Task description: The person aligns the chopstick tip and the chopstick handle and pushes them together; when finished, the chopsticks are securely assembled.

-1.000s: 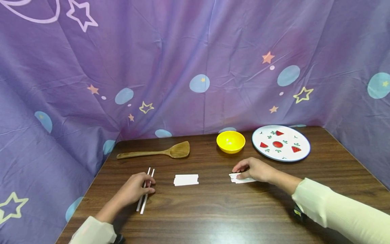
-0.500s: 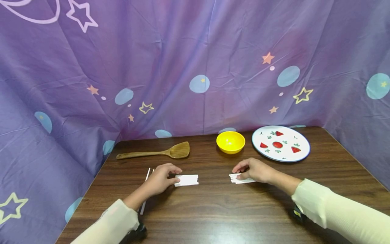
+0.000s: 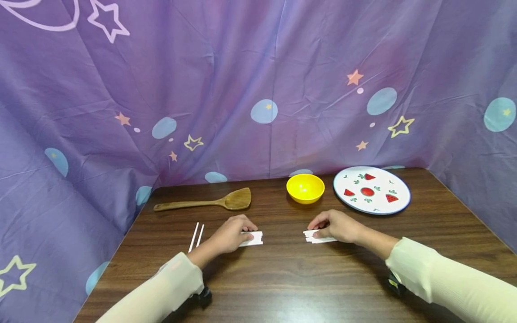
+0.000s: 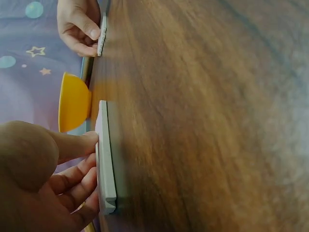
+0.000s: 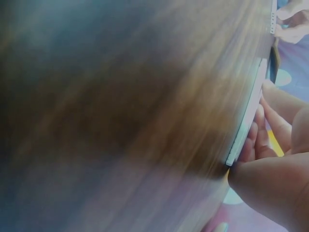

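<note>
My left hand (image 3: 231,234) is over the left flat row of short white sticks (image 3: 255,239), thumb at its near side and fingers at its far side. The left wrist view shows this row (image 4: 108,164) edge-on, with the thumb tip touching it. Farther right, my right hand (image 3: 340,225) holds a second row of short white sticks (image 3: 310,235), whose stick ends stand unevenly at the left. From the right wrist camera, that row (image 5: 248,116) lies low along the table between thumb and fingers. Two long white sticks (image 3: 193,237) lie left of my left wrist, their lower ends hidden by the forearm.
Behind the hands, a wooden spatula (image 3: 237,199) lies at the left on the brown table (image 3: 282,278). A yellow bowl (image 3: 305,188) stands at the back, beside a white oval plate (image 3: 373,204) with a watermelon pattern. Purple cloth (image 3: 242,67) hangs around the table.
My left hand has left the two long sticks and moved right to the left row of short sticks. My right hand stays on its row.
</note>
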`<state>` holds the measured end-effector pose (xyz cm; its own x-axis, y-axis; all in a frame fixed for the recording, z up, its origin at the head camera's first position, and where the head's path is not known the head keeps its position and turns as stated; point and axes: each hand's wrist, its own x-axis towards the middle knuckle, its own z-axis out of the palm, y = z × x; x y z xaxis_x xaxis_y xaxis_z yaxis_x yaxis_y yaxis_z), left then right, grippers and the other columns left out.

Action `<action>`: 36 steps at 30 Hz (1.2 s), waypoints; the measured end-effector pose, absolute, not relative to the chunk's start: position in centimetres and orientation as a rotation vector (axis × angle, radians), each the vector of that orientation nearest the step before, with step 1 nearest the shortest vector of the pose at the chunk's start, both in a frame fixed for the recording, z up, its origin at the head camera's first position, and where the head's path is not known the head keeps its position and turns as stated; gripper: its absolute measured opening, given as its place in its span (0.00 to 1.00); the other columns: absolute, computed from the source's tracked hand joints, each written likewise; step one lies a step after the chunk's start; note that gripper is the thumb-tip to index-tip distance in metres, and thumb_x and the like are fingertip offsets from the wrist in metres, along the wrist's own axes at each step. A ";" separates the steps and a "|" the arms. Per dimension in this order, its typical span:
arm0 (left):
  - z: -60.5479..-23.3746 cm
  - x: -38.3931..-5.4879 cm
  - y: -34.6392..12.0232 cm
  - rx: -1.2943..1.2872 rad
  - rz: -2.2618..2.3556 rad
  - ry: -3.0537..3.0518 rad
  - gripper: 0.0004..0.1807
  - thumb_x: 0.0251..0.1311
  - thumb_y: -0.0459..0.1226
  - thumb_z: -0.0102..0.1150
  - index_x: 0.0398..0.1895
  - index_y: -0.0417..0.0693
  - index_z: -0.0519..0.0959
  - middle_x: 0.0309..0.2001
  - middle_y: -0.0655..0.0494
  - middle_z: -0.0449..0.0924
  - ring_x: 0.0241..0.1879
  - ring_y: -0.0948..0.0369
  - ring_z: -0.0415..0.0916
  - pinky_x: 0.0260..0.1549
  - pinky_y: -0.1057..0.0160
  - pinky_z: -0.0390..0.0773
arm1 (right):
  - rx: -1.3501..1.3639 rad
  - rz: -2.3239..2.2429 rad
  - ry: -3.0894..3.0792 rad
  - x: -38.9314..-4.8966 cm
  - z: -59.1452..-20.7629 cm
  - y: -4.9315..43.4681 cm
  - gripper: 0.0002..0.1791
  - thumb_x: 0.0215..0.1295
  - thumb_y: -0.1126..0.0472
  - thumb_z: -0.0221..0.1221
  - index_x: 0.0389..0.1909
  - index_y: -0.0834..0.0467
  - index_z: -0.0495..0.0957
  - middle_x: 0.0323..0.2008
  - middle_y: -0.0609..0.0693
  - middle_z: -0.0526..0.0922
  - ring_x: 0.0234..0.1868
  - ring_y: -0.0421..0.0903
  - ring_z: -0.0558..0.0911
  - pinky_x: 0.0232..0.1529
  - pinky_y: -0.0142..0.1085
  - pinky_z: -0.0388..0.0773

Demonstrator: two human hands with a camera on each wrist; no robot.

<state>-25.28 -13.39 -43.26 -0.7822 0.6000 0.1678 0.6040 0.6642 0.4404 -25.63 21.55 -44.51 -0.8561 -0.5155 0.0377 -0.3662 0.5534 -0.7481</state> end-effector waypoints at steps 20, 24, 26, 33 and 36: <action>-43.3 -25.7 -13.3 -0.985 -0.802 -2.885 0.06 0.57 0.27 0.70 0.33 0.45 0.84 0.36 0.51 0.84 0.39 0.56 0.81 0.41 0.61 0.79 | -0.748 -1.202 2.571 -25.6 -44.1 21.0 0.05 0.58 0.70 0.69 0.34 0.59 0.84 0.30 0.45 0.80 0.35 0.42 0.75 0.38 0.29 0.71; -43.3 -25.7 -13.3 -0.993 -0.810 -2.879 0.06 0.57 0.27 0.70 0.33 0.45 0.83 0.35 0.53 0.83 0.37 0.58 0.80 0.40 0.64 0.78 | -0.745 -1.204 2.565 -25.6 -44.0 21.0 0.05 0.60 0.71 0.68 0.34 0.60 0.84 0.30 0.45 0.80 0.34 0.42 0.75 0.38 0.29 0.71; -43.4 -25.8 -13.4 -1.004 -0.807 -2.870 0.07 0.57 0.27 0.70 0.32 0.46 0.83 0.34 0.54 0.83 0.36 0.59 0.80 0.40 0.65 0.77 | -0.745 -1.203 2.564 -25.6 -43.9 21.0 0.04 0.61 0.71 0.67 0.35 0.61 0.84 0.30 0.46 0.80 0.34 0.42 0.76 0.38 0.29 0.72; -43.4 -25.8 -13.3 -1.037 -0.796 -2.847 0.06 0.58 0.27 0.69 0.32 0.46 0.83 0.33 0.56 0.82 0.35 0.62 0.78 0.39 0.66 0.77 | -0.762 -1.188 2.571 -25.6 -43.7 21.0 0.04 0.63 0.72 0.64 0.36 0.62 0.85 0.30 0.47 0.82 0.33 0.40 0.76 0.38 0.28 0.72; -43.3 -25.6 -13.3 -1.034 -0.781 -2.844 0.05 0.58 0.28 0.69 0.32 0.47 0.83 0.32 0.58 0.81 0.35 0.63 0.78 0.38 0.66 0.77 | -0.778 -1.183 2.575 -25.6 -43.6 21.1 0.04 0.64 0.72 0.64 0.37 0.63 0.85 0.30 0.47 0.83 0.33 0.39 0.76 0.39 0.29 0.71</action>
